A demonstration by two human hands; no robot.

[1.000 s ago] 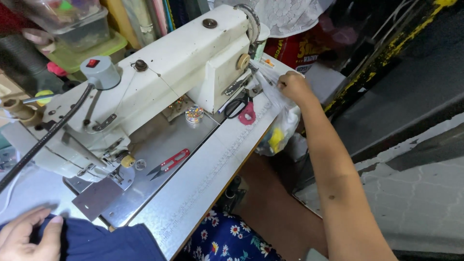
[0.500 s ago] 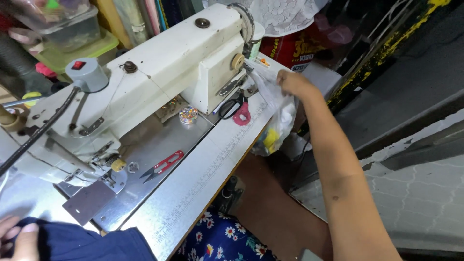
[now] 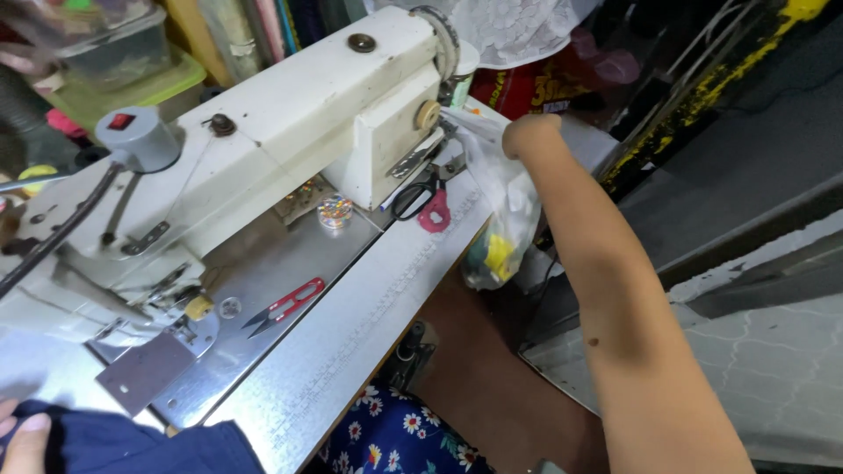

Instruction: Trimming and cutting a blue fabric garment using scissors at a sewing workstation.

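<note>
Since the earlier frame, our right hand (image 3: 529, 132) has sunk into the crinkled clear plastic bag (image 3: 502, 206), grip hidden; our left hand (image 3: 22, 439) presses navy cloth (image 3: 132, 443) on the desk (image 3: 351, 325).

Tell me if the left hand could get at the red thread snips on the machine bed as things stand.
Probably yes. The left hand rests on dark blue cloth at the table's near edge, and the red thread snips lie in the open on the metal bed, nothing between them.
</note>
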